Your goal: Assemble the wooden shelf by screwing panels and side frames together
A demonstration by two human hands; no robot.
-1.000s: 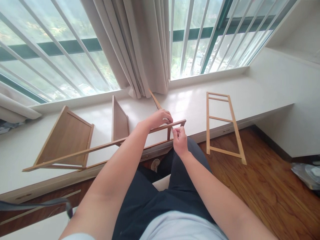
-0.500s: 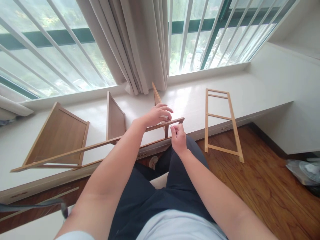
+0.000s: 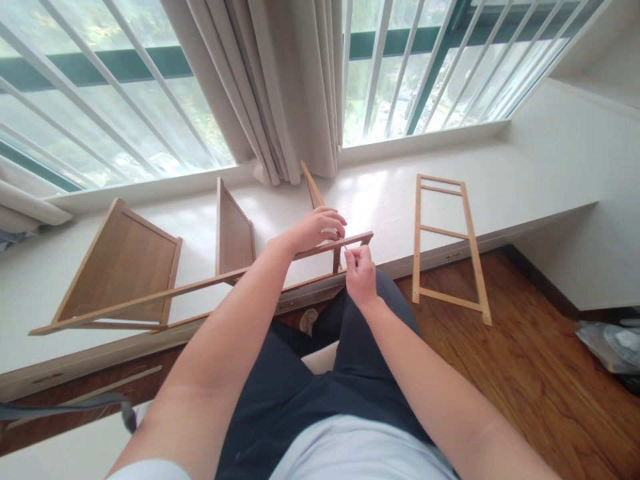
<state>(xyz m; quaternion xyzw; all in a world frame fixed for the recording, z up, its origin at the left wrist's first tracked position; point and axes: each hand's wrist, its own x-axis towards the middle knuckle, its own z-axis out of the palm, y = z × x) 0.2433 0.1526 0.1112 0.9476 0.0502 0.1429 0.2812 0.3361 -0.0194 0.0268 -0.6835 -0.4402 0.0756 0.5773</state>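
A half-assembled wooden rack lies across the white sill, its long side rail (image 3: 195, 288) running from lower left to beside my hands. Brown shelf panels (image 3: 120, 263) stand up from that rail, another panel (image 3: 235, 230) in the middle and a narrow one (image 3: 313, 187) nearest my hands. My left hand (image 3: 317, 229) is curled over the rail near its right end, thumb and fingers closed about the joint; the exact contact is partly hidden. Just below, my right hand (image 3: 361, 272) pinches a small thin rod, its tip at the rail; its kind is too small to tell.
A separate wooden ladder-like frame (image 3: 417, 233) leans on the sill's edge at the right, its foot on the wood floor (image 3: 525, 373). Curtains (image 3: 295, 87) hang behind by the barred windows. A plastic bag (image 3: 607, 347) lies far right, a dark strap (image 3: 70, 405) lower left.
The whole view has shifted slightly, moving the scene a little right. Both hands stay at the same joint, with the right fingers' pinch slightly altered.
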